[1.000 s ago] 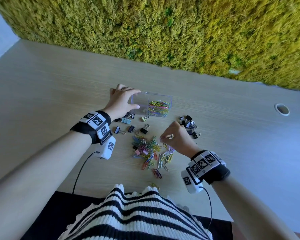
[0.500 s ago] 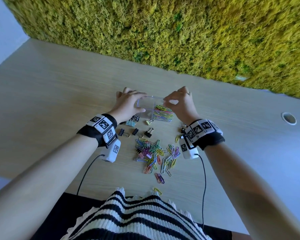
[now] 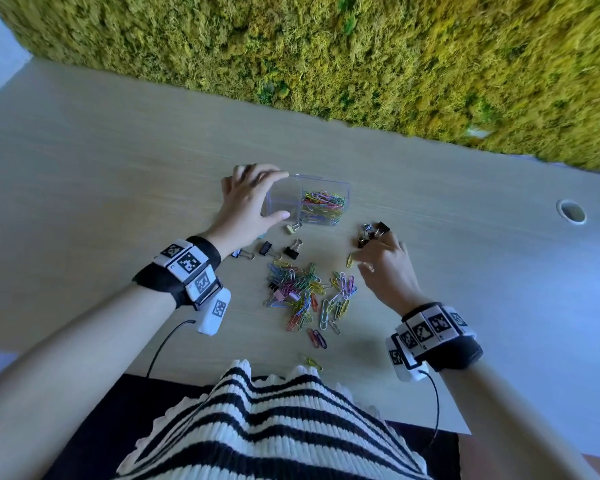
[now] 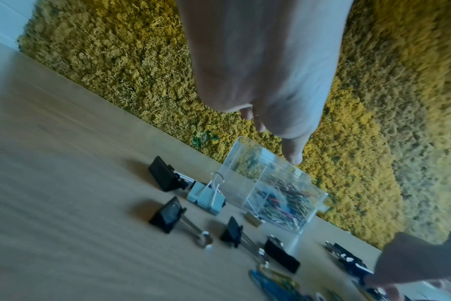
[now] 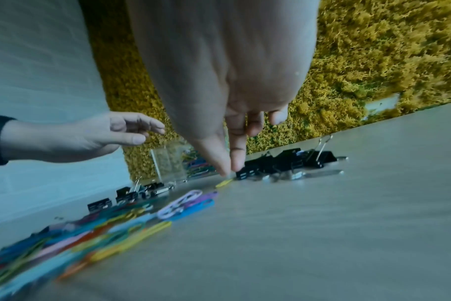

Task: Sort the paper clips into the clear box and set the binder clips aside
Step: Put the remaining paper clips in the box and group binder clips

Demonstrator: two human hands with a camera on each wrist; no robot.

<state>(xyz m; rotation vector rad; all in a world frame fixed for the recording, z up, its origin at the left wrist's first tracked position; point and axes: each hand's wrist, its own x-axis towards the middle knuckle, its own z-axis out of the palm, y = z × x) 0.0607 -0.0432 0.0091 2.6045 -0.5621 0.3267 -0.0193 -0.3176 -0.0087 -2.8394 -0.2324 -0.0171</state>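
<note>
The clear box [image 3: 284, 188] stands at mid-table, with coloured paper clips [image 3: 323, 206] heaped in its right half. My left hand [image 3: 284, 195] spans the box's left end, fingers loose and spread, thumb by the front wall. A loose pile of paper clips [image 3: 305, 292] lies nearer me. My right hand [image 5: 229, 172] is down at the table, thumb and forefinger tips pinched at the far end of a yellow paper clip [image 5: 224, 183] that lies flat. Just beyond it sits a heap of black binder clips [image 3: 373, 232]. Several more binder clips [image 3: 265, 248] lie near my left wrist.
A moss wall [image 3: 361, 64] closes off the table's far edge. A round cable hole [image 3: 571, 212] sits far right. Stray paper clips [image 3: 313, 362] lie near the front edge, by my striped top. Wrist cables hang off the near edge.
My right hand has come back from the top of the box to the table beside the binder clip heap and closed on a yellow clip. The left hand stays at the box.
</note>
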